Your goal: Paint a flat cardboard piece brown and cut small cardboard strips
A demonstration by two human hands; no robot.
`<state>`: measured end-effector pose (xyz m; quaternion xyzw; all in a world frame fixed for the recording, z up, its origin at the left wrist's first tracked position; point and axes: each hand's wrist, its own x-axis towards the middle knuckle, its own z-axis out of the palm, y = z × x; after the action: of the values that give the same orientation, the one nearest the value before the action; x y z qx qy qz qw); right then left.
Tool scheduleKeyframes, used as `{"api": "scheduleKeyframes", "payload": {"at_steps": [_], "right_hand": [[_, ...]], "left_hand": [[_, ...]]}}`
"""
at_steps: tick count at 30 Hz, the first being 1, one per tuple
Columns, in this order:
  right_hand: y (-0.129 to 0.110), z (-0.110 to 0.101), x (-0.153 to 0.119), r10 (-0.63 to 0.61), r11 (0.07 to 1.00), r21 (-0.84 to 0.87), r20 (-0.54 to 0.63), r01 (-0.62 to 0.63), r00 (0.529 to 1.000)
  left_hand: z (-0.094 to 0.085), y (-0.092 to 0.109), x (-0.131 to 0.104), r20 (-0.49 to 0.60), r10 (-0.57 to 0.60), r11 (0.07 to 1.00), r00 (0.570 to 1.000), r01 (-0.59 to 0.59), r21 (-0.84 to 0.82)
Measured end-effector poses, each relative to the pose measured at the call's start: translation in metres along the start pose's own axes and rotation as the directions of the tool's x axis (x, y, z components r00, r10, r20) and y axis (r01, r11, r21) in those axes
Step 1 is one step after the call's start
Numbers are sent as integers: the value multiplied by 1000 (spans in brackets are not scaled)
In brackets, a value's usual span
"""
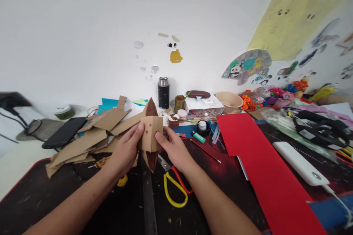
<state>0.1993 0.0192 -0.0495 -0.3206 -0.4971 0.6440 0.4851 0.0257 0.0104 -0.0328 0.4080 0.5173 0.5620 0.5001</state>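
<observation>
We see the left hand and right hand pinching a folded cardboard piece, apparently shaped already; cardboard scraps lie unattached, scissors idle.

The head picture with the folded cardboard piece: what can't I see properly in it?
All in the head view:
- Back of the folded cardboard piece: turned away.
- Some fingers of the left hand and right hand: hidden behind that piece.
- Tips of the scissors: hidden behind the same piece.
- Near end of the red sheet: cut off by the bottom edge.
- Details of the far-right wall stickers: blurred.
</observation>
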Motion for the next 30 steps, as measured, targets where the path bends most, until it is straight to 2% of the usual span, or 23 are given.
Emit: {"api": "scheduleKeyframes", "payload": {"at_steps": [5,11,14,17,21,27,30], "right_hand": [[-5,-1,-1,0,1000,-15,7,0,1000],[-4,3,-6,-58,996,-60,70,62,996],[1,4,-6,-59,987,-145,36,64,998],[2,2,-6,-46,980,-192,2,46,999],[0,1,-5,-45,967,-253,-17,39,999],[-1,3,-7,-2,955,-297,-5,0,1000],[-1,3,-8,25,956,-293,4,-22,1000]], "left_hand": [[5,5,1,50,-64,990,997,70,-119],[4,6,1,104,52,995,993,-43,-87],[3,8,0,141,84,995,986,-76,-58],[3,13,-2,165,59,997,985,-51,-53],[1,21,-2,161,25,999,987,-21,-29],[-10,31,3,86,45,998,995,-48,35],[-14,33,7,92,27,997,995,-33,65]]}}
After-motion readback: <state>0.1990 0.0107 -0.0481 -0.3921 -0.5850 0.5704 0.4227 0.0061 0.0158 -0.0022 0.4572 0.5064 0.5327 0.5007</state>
